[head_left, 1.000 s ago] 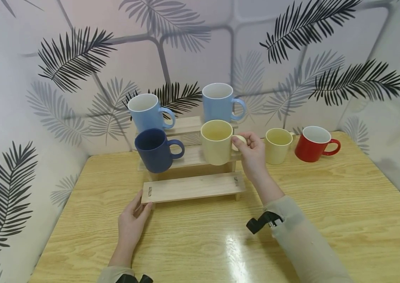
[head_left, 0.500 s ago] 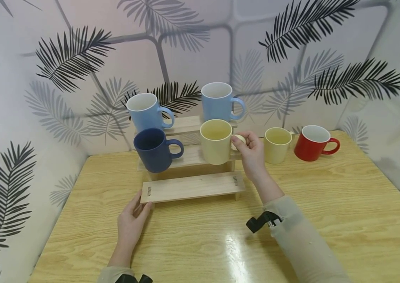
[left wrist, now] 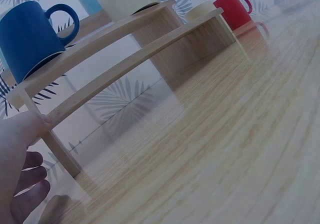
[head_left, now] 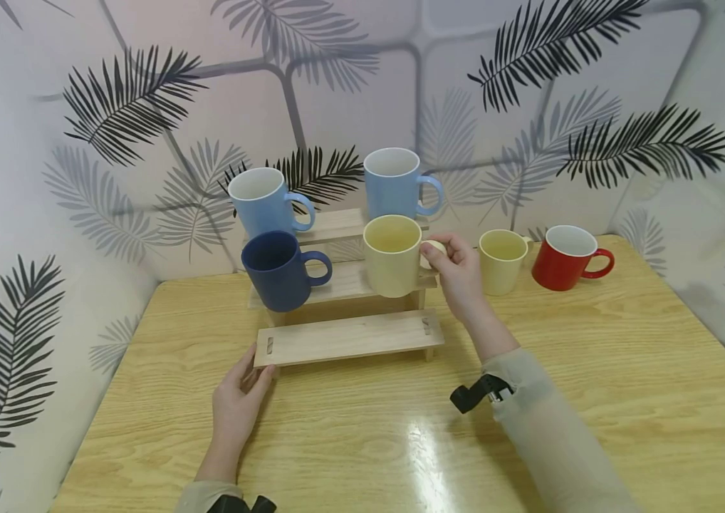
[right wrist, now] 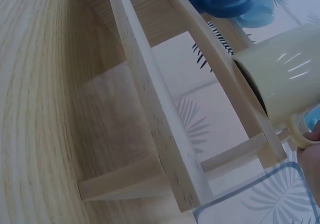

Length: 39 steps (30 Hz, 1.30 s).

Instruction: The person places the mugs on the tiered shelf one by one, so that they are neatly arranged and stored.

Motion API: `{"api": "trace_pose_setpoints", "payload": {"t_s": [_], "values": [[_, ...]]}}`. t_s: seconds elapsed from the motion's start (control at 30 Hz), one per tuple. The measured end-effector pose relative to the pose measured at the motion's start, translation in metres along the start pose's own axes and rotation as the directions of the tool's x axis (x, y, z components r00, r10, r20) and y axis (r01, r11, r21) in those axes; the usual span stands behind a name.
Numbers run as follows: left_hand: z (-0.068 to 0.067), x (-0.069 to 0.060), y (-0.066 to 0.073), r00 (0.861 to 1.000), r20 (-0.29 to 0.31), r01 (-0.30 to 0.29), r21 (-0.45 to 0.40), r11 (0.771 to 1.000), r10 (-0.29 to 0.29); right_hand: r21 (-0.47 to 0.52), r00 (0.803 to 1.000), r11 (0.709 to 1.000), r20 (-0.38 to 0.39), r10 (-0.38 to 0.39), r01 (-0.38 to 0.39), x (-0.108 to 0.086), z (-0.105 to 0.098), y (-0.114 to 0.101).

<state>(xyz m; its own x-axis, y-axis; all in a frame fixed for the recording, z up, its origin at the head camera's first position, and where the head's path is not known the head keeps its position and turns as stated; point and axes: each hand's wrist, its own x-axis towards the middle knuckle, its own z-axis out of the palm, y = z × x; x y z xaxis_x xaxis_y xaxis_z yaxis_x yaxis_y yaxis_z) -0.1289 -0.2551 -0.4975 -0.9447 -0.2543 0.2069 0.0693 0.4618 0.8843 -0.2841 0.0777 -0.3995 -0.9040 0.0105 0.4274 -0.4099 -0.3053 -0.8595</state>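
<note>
At the left, our left hand [head_left: 237, 399] grips the near left corner of the wooden rack [head_left: 350, 338], thumb at the front edge, well apart from the other hand. Beyond it, on the top tier, we have the left light blue mug [head_left: 263, 205], upright; nearer to that hand, on the middle tier, stands the dark blue mug [head_left: 280, 281], its handle turned rightward. Between our hands but farther off than both is the right light blue mug [head_left: 391, 196], also on top. Just left of our right hand [head_left: 461, 278], whose thumb and fingers pinch its handle, is the yellow mug [head_left: 392, 263]. It seems to rest on the middle tier, though we cannot tell whether its full weight is down. Just right of that hand, the second yellow mug [head_left: 500, 267] stands on the table [head_left: 337, 434], with the red mug [head_left: 560, 263] farther right. We judge three mugs placed, a fourth nearly so but not yet let go, and two left off the rack.
</note>
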Motion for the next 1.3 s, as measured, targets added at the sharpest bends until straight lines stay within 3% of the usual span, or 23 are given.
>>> {"api": "trace_pose_setpoints", "payload": {"t_s": [0.47,0.8,0.9,1.07,1.2,1.3], "values": [[-0.001,0.002,0.001,1.000,0.010,0.005,0.001,1.000,-0.005,0.028,0.997,0.998,0.045,0.056,-0.057,0.011,-0.008,0.000],[-0.001,0.001,0.002,0.999,0.022,0.030,-0.010,1.000,-0.029,-0.107,0.986,0.990,0.128,0.107,-0.093,0.006,-0.019,-0.006],[-0.002,0.000,0.008,0.998,0.028,0.051,-0.019,0.998,-0.051,-0.153,0.983,0.984,0.143,0.115,-0.093,0.003,-0.028,-0.006],[-0.005,-0.005,0.034,0.998,0.030,0.059,-0.012,0.998,-0.059,-0.256,0.984,0.966,0.161,0.079,-0.036,0.001,-0.044,-0.009],[-0.006,-0.008,0.043,0.999,0.023,0.050,-0.011,0.999,-0.050,-0.356,0.982,0.932,0.187,-0.006,0.073,-0.002,-0.051,-0.021],[-0.005,-0.006,0.034,0.999,0.023,0.046,-0.020,0.999,-0.046,-0.499,0.976,0.850,0.208,-0.072,0.169,-0.002,-0.063,-0.024]]}}
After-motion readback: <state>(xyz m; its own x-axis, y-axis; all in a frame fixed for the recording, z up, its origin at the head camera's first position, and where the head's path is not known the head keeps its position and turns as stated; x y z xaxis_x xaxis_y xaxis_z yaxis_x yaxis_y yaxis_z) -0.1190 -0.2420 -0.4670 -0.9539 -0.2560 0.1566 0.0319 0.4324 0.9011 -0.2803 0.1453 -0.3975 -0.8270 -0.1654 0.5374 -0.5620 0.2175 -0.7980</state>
